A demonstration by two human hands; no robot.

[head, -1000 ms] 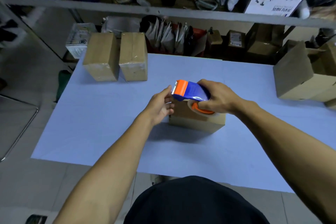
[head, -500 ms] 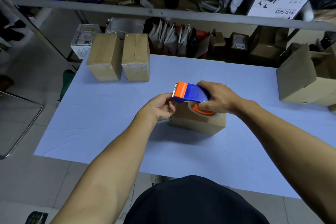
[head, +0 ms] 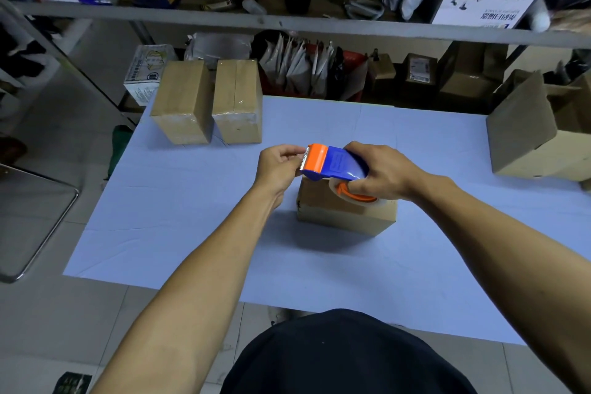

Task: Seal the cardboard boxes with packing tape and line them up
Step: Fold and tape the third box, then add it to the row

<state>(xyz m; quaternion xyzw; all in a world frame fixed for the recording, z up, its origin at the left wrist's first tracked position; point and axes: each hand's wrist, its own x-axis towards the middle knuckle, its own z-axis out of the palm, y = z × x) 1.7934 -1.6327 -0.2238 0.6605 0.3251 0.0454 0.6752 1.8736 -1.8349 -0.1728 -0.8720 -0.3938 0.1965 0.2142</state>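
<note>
Gripping tape dispenser (head: 332,163) in right hand (head: 380,171), left hand (head: 278,166) pinching tape end

The left hand (head: 279,166) now sits higher than a second ago: then it lay low beside the cardboard box (head: 345,211), fingers against the box's left side; now its fingertips pinch at the serrated orange front edge of the tape dispenser (head: 332,165), clear of the box. The right hand (head: 380,174) holds the dispenser slightly higher above the box top, its nose tilted up toward the left of the frame.
</note>
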